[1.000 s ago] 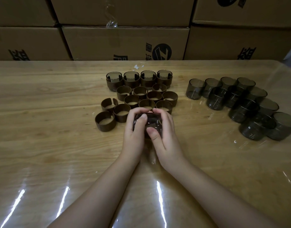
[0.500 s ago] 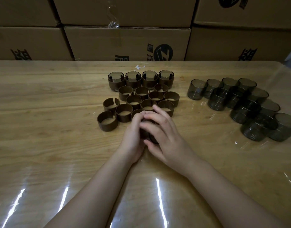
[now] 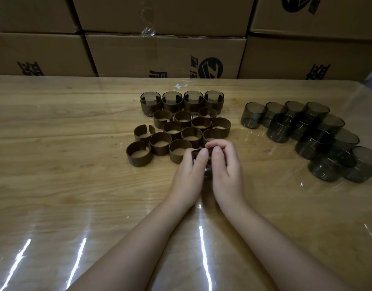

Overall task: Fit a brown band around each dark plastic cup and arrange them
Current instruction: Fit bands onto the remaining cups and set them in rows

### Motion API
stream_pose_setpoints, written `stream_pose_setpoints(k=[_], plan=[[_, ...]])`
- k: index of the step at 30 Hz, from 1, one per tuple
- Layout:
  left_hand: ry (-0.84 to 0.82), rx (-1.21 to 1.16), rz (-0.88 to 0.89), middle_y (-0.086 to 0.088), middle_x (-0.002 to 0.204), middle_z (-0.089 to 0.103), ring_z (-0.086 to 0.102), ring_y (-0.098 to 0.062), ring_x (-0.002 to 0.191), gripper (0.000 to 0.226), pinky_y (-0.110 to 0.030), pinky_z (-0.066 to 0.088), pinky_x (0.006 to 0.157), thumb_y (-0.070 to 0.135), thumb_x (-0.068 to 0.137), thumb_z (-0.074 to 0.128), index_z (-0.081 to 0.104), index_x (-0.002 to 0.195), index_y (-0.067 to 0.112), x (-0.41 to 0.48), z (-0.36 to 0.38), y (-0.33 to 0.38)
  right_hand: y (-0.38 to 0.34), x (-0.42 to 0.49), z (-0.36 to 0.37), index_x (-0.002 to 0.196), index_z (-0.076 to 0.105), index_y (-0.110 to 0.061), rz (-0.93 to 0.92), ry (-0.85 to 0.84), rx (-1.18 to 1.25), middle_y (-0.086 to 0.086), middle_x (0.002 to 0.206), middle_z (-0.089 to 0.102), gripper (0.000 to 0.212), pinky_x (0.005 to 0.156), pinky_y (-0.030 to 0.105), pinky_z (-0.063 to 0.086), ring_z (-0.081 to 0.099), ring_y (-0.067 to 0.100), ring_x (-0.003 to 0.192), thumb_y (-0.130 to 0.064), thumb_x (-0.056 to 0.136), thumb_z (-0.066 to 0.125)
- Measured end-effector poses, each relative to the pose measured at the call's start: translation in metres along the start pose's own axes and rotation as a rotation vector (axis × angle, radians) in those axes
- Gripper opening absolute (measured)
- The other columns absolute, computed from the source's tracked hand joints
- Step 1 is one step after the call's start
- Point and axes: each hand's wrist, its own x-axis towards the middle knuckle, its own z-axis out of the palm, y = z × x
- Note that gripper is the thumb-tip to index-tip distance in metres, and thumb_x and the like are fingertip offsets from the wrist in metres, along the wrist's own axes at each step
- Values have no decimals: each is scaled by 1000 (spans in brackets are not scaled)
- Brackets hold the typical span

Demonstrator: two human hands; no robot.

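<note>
Both hands meet at the table's middle around one dark plastic cup (image 3: pixel 206 164), mostly hidden between them. My left hand (image 3: pixel 189 175) grips its left side, thumb up on the rim. My right hand (image 3: pixel 227 171) curls over its top and right side. Whether a band sits on this cup I cannot tell. Just beyond lie several loose brown bands (image 3: pixel 180 133). Behind them stands a row of several banded cups (image 3: pixel 182 101). A cluster of several bare dark cups (image 3: pixel 311 135) sits at the right.
The wooden table (image 3: pixel 65 164) is covered with a glossy clear sheet. Stacked cardboard boxes (image 3: pixel 164 55) form a wall along its far edge. A scrap of clear tape (image 3: pixel 180 86) lies behind the banded row.
My right hand has swung from lying over the left hand to gripping the cup's right side. The cup stays between both hands in the same place.
</note>
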Motion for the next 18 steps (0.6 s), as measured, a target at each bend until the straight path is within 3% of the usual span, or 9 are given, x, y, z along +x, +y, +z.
stream_pose_setpoints(k=[2,4,7,10,13,18], plan=[[-17,131,23,7,88,62,60,-1,78,60,-32,51,68,79,68,28,49,96,30,-4,0,1,-2,1,-2,94,61,-32,155,16,163,-13,96,65,20,71,16,49,62,4,91,-33,92,41],[1,260,52,10,81,57,57,2,72,57,-24,41,58,81,68,19,39,87,31,-7,0,2,-3,2,-6,88,65,-37,283,17,273,-11,98,67,25,72,19,50,64,9,95,-35,90,41],[68,366,129,12,78,54,54,0,71,65,-28,42,59,78,73,8,39,96,26,-9,0,0,-5,3,-8,87,68,-34,427,-13,418,2,101,70,29,71,25,52,67,19,98,-31,97,41],[123,355,154,8,76,56,56,-3,71,66,-34,47,63,76,76,7,42,95,24,-9,-1,1,-7,4,-8,87,69,-29,517,-37,539,4,96,72,33,65,25,54,69,18,91,-24,101,39],[130,283,155,10,73,53,55,3,72,56,-27,43,60,72,81,13,43,89,26,-7,-2,0,-6,6,-9,85,69,-29,534,-48,603,0,90,72,35,65,26,54,70,15,86,-25,101,38],[134,227,201,33,75,53,52,4,66,32,-20,37,57,52,94,20,38,81,29,-7,-4,-3,0,9,-11,91,68,-20,587,-37,741,9,99,70,30,66,29,56,70,19,87,-24,100,40]])
